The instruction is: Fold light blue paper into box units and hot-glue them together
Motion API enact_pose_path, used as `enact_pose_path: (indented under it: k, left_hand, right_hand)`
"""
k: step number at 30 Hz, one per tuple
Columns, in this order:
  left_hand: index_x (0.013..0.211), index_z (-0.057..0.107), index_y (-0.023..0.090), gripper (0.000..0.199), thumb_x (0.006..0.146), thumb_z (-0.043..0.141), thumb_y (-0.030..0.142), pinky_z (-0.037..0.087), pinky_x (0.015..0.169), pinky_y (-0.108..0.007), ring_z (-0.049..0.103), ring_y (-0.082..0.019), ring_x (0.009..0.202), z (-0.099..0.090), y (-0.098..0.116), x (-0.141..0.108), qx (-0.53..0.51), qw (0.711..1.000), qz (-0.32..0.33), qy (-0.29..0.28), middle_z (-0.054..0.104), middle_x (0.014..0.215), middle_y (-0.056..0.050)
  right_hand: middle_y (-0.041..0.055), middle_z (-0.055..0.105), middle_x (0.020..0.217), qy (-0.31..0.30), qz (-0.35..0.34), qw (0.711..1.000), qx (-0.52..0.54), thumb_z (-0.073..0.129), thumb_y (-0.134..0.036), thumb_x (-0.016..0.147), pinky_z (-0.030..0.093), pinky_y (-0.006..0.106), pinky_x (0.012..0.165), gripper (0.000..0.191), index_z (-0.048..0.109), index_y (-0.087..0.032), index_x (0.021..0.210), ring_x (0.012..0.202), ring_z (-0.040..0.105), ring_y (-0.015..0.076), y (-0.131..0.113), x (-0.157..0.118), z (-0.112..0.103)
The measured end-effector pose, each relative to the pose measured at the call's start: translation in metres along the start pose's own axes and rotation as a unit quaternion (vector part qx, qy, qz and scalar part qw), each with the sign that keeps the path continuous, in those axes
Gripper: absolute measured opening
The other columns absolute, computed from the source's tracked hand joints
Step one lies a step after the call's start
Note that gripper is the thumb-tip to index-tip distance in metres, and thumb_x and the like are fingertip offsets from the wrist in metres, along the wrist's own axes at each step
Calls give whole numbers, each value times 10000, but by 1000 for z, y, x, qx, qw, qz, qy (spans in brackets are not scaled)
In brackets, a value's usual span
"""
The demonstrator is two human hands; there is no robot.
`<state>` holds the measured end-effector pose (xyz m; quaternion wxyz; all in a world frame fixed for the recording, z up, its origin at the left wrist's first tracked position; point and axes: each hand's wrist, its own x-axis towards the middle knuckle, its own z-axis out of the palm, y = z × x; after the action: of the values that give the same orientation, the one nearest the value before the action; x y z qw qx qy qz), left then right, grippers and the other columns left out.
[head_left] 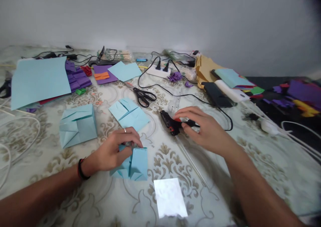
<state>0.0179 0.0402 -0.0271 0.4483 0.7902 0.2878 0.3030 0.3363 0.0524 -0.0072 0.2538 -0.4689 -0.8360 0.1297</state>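
Note:
My left hand (120, 146), with curled fingers, grips the upper edge of a folded light-blue paper (139, 163) lying on the table. On the right, my right hand (202, 126) has its thumb and fingers around the handle of a black hot glue gun (170, 121). The gun points up and to the left, and a clear glue stick (190, 161) trails from its back toward me. Beyond my left hand lies another folded blue paper (130, 113). A boxy folded blue piece (79, 126) stands further left. Nearest me is a small white sheet (170, 197).
Black-handled scissors (144, 96) and a clear ruler (175, 100) lie past the glue gun. A white power strip (159, 71) has black cords running rightward. Blue sheets (41, 81) and purple folded paper (77, 78) fill the far left. A dark phone (217, 94) sits at right.

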Motion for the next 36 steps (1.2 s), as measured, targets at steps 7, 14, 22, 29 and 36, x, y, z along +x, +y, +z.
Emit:
enact_pose_path:
  k: [7, 14, 22, 29, 36]
  left_hand:
    - [885, 763, 187, 350, 876, 467, 0, 533, 798, -303, 696, -165, 859, 6, -3, -2, 37, 999, 29, 22, 713, 952, -64]
    - [1151, 666, 184, 327, 930, 469, 44, 523, 952, -375, 653, -225, 1076, -16, 16, -3, 183, 982, 21, 50, 701, 1117, -98]
    - [1278, 580, 233, 396, 913, 729, 272, 541, 1007, -427, 625, -271, 1158, -21, 34, -68, 297, 955, 19, 8, 623, 1279, -109]
    - [1238, 545, 216, 370, 908, 711, 230, 567, 965, -472, 630, -301, 1140, -1, 11, -79, 299, 954, -17, -5, 616, 1239, -124]
    - [1185, 602, 225, 211, 990, 593, 144, 487, 982, -460, 604, -270, 1128, -5, 16, -82, 297, 953, -2, -56, 620, 1224, -94]
  right_hand:
    - [84, 715, 1183, -190, -33, 980, 58, 496, -129, 999, 573, 420, 945, 315, 687, -238, 1224, 1093, 669, 242, -80, -5, 15]
    - [104, 707, 1238, -170, -72, 976, 114, 557, -100, 940, 563, 440, 1003, 355, 684, -203, 1256, 1147, 645, 254, -81, -14, 39]
    - [108, 715, 1285, -158, -88, 972, 148, 570, -173, 964, 564, 443, 1041, 379, 662, -236, 1325, 1219, 651, 255, -84, -19, 39]
    - [90, 676, 1393, -241, -65, 948, 198, 602, -225, 980, 496, 451, 1145, 420, 633, -242, 1399, 1294, 625, 248, -80, -20, 33]
    - [110, 660, 1401, -270, -83, 938, 199, 594, -199, 980, 469, 474, 1162, 383, 659, -217, 1358, 1297, 612, 262, -82, -20, 40]
